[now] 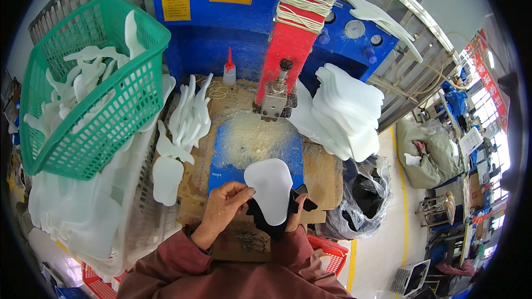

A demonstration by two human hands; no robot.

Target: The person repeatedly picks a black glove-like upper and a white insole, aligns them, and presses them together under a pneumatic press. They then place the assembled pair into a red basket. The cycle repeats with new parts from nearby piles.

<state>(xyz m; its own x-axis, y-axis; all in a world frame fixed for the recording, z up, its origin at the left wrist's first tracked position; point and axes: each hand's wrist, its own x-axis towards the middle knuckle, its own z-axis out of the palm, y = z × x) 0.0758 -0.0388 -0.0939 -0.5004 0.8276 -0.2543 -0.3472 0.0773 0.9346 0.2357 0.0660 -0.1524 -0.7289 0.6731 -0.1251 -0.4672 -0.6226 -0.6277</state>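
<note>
A white, smooth, rounded piece (270,185), wide at the top and narrowing downward, is held up in front of my chest. Black cloth (266,218) lies behind and around its lower part. My left hand (224,207) is closed, its thumb and forefinger pinching at the left edge of the white piece, close to the cloth. On the other side, my right hand (295,214) grips the black cloth from below right, thumb up; its other fingers are mostly hidden. Just beyond lies a blue board (221,158) dusted with pale powder, under the metal head (275,99) of a red machine arm (293,39).
Stacked white shaped pieces (349,111) stand right of the arm, more (188,113) to its left. A green basket (105,127) of white parts sits far left. A red-tipped bottle (229,72) stands by the blue machine (221,44). A plastic bag (354,210) holds black pieces.
</note>
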